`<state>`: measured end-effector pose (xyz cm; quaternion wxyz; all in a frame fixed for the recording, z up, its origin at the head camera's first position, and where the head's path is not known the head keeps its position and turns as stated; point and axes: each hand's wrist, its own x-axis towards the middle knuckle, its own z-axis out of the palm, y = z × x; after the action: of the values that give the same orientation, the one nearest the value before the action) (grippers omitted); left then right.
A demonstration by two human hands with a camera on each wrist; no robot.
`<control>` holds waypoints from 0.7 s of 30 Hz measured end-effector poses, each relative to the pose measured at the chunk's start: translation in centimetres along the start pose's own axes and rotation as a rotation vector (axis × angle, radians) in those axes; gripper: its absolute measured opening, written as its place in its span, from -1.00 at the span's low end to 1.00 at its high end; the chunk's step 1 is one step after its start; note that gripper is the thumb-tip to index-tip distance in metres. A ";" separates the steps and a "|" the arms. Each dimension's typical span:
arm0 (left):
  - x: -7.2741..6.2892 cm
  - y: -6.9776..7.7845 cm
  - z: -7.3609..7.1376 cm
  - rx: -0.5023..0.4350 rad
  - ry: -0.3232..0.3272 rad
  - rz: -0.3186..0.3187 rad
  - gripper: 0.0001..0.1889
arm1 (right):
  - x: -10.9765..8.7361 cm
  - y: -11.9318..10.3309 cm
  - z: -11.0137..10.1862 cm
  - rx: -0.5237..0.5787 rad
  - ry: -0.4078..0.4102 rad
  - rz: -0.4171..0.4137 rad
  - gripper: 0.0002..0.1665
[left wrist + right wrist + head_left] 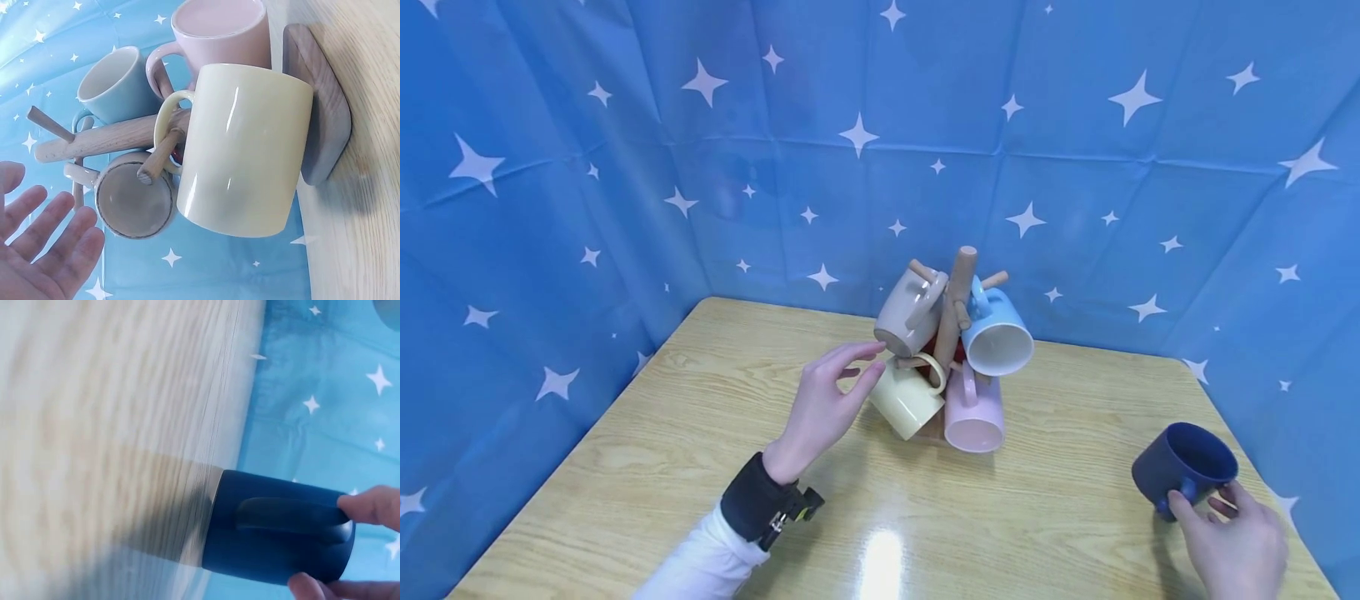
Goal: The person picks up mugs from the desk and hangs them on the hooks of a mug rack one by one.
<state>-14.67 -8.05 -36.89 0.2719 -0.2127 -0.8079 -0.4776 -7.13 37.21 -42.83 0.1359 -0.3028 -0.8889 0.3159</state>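
My left hand (822,410) is beside a wooden mug tree (962,275), fingers extended near a grey mug (904,312) and a pale yellow mug (904,396). In the left wrist view its fingers (69,250) are spread and hold nothing. A light blue mug (997,337) and a pink mug (973,412) also hang on the tree. At the far right, my right hand (1240,533) pinches a navy blue mug (1168,467) between thumb and fingers at the handle and rim. The mug leans; I cannot tell whether its base touches the table.
The mug tree's wooden base (319,106) stands on a light wood table (1045,508). Something red, mostly hidden, shows behind the tree's post. Blue cloth (820,75) with white stars hangs behind and at both sides. A free peg (50,124) sticks out near the post's top.
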 end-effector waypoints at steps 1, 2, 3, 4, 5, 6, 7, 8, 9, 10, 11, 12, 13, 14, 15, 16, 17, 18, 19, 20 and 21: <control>0.0 0.0 0.0 -0.006 -0.001 -0.002 -0.72 | 0.0 -0.2 0.1 0.007 0.003 -0.012 -0.16; 0.1 0.1 0.0 -0.011 -0.002 -0.004 -0.72 | 0.0 -0.4 0.2 0.008 0.000 -0.026 -0.19; 0.1 0.1 0.1 -0.017 -0.003 -0.006 -0.72 | 0.0 -0.6 0.3 0.010 -0.001 -0.036 -0.22; 0.2 0.2 0.1 -0.024 -0.004 -0.008 -0.72 | -0.1 -0.8 0.4 0.009 -0.001 -0.047 -0.25; 0.2 0.2 0.1 -0.031 -0.004 -0.009 -0.73 | -0.1 -1.0 0.5 0.008 0.003 -0.058 -0.28; 0.3 0.3 0.2 -0.039 -0.004 -0.009 -0.73 | -0.1 -1.2 0.7 0.004 0.002 -0.064 -0.32; 0.3 0.3 0.3 -0.045 -0.004 -0.008 -0.73 | -0.1 -1.4 0.8 0.001 -0.002 -0.076 -0.36; 0.4 0.4 0.3 -0.051 -0.004 -0.007 -0.73 | -0.1 -1.5 1.0 -0.008 -0.003 -0.089 -0.40; 0.4 0.4 0.4 -0.059 -0.003 -0.006 -0.73 | 0.0 -1.7 1.1 -0.013 -0.003 -0.104 -0.43; 0.4 0.5 0.5 -0.066 0.000 -0.004 -0.74 | 0.1 -1.7 1.3 -0.018 -0.010 -0.123 -0.45; 0.4 0.5 0.6 -0.074 0.002 0.000 -0.74 | 0.1 -1.9 1.4 -0.020 -0.017 -0.135 -0.47; 0.5 0.6 0.7 -0.081 0.005 0.003 -0.74 | 0.2 -2.0 1.6 -0.026 -0.025 -0.148 -0.48; 0.5 0.7 0.7 -0.088 0.008 0.006 -0.75 | 0.3 -2.1 1.7 -0.029 -0.028 -0.163 -0.49; 0.6 0.8 0.8 -0.098 0.010 0.010 -0.75 | 0.5 -2.3 1.9 -0.033 -0.031 -0.172 -0.50; 0.6 1.0 0.9 -0.105 0.014 0.014 -0.76 | 0.7 -2.5 2.0 -0.035 -0.039 -0.185 -0.50; 0.7 1.1 1.0 -0.114 0.016 0.020 -0.76 | 0.8 -2.6 2.1 -0.036 -0.046 -0.193 -0.50; 0.9 1.2 1.0 -0.123 0.016 0.024 -0.76 | 1.0 -2.9 2.2 -0.041 -0.049 -0.204 -0.51; 1.0 1.3 1.1 -0.128 0.017 0.026 -0.76 | 1.2 -3.1 2.3 -0.047 -0.059 -0.220 -0.51; 1.1 1.4 1.2 -0.136 0.018 0.028 -0.76 | 1.4 -3.3 2.3 -0.054 -0.084 -0.229 -0.48; 1.2 1.5 1.3 -0.143 0.021 0.032 -0.76 | 1.7 -3.6 2.4 -0.066 -0.115 -0.231 -0.45; 1.3 1.6 1.3 -0.149 0.028 0.031 -0.77 | 1.9 -3.9 2.5 -0.075 -0.145 -0.234 -0.42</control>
<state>-15.03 -6.05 -35.54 0.2741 -0.2381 -0.7630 -0.5348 -11.48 34.75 -42.12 0.0959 -0.1784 -0.9367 0.2855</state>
